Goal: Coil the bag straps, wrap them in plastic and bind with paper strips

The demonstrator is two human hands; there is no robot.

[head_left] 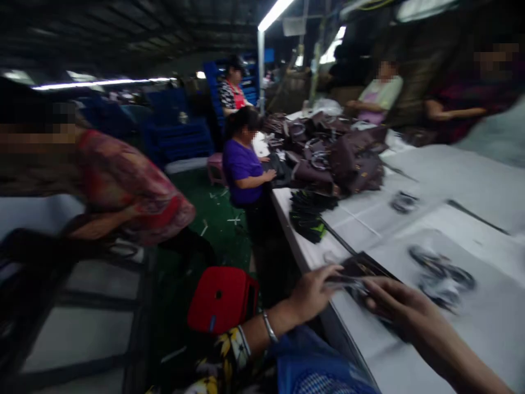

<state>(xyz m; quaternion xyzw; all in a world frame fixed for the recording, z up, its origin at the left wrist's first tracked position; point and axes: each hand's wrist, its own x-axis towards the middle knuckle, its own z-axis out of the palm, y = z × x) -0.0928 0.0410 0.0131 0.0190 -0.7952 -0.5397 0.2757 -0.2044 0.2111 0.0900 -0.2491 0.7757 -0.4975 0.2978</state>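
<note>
- Table (471,180): white, long, fills the right side.
- Pile (336,153): dark bags on table, 2 o'clock.
- Stool (221,298): red, on floor, 7 o'clock.
- Piece (361,268): dark, flat, at table edge, 4 o'clock, between both hands.
- Right hand (400,306): on piece; blurred, grip unclear.
- Left hand (314,293): fingers pinched on piece's left edge.

Whole view motion-smeared. Dark flat piece (361,268) pinched by left hand (314,293); its near end hidden under right hand (396,303), grip there unreadable. Dark tangle (443,276) on surface (471,339) too blurred to identify. Right forearm (459,355) cut off by lower edge.
</note>
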